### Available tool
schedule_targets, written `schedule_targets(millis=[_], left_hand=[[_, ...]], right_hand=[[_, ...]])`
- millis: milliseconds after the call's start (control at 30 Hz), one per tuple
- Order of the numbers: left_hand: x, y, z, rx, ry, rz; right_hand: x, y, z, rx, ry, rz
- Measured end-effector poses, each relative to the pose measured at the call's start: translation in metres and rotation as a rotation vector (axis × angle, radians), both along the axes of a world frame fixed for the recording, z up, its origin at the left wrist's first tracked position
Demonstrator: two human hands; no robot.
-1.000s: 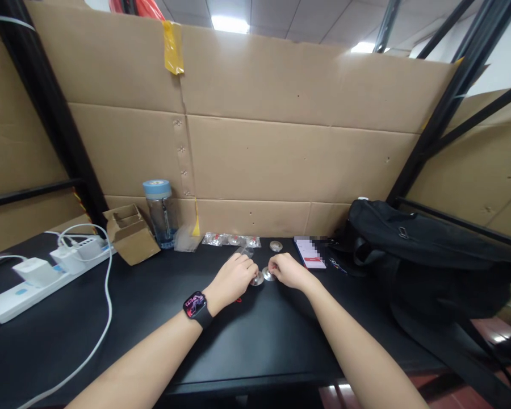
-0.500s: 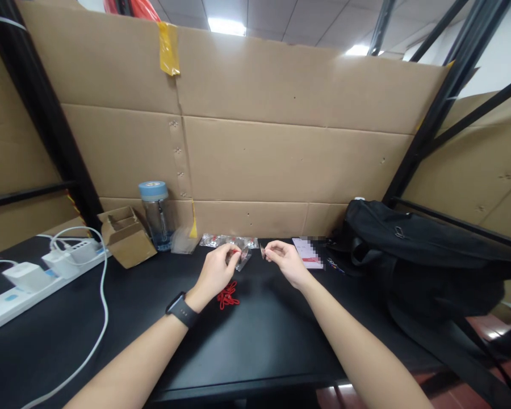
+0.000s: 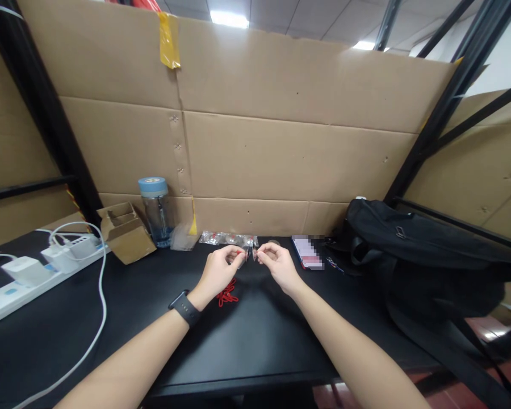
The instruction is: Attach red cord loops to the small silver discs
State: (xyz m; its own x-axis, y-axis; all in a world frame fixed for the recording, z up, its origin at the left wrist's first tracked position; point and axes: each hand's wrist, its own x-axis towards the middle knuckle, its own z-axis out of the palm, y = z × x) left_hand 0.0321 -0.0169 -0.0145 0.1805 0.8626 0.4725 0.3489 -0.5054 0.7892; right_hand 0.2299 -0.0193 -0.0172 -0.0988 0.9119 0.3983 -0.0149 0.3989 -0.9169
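My left hand [image 3: 218,270], with a black watch on the wrist, pinches a small clear plastic bag [image 3: 241,257] above the black desk [image 3: 255,335]. My right hand [image 3: 276,264] pinches a small round metal piece [image 3: 252,253] right beside that bag; the two hands almost touch. A loose red cord [image 3: 227,295] lies on the desk just under my left hand. A row of small clear packets [image 3: 223,238] with silver and red contents lies behind the hands by the cardboard wall.
A blue-lidded bottle [image 3: 155,210], a small cardboard box [image 3: 125,233] and a white power strip [image 3: 29,275] with cables stand at the left. A phone [image 3: 309,253] and a black backpack [image 3: 413,255] lie at the right. Cardboard walls [image 3: 281,147] close the back.
Both hands lifted off the desk, where they touched two silver discs a second ago. They now hold a bag and a metal piece, and the right hand has moved closer to the left.
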Motion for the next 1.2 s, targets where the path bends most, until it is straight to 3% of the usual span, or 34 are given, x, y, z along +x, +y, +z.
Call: schedule_targets(millis=[167,567,800,1033,1200], left_hand=[[0.004,-0.003,-0.003,-0.011,0.001,-0.042],[0.0,0.001,-0.004,0.001,0.084,-0.02],[-0.001,0.0,-0.002,0.052,0.149,-0.016],[-0.011,0.003,-0.001,0.293,0.536,-0.016],[-0.017,0.007,-0.013,0.282,0.723,0.121]], right_hand=[[-0.001,0.0,-0.005,-0.004,-0.028,0.025],[-0.001,-0.005,-0.007,-0.297,0.186,0.23],[-0.003,-0.007,-0.007,-0.333,0.239,0.255],[0.005,-0.001,-0.004,-0.25,0.062,0.151],[0.014,0.002,0.001,-0.237,-0.029,0.095]])
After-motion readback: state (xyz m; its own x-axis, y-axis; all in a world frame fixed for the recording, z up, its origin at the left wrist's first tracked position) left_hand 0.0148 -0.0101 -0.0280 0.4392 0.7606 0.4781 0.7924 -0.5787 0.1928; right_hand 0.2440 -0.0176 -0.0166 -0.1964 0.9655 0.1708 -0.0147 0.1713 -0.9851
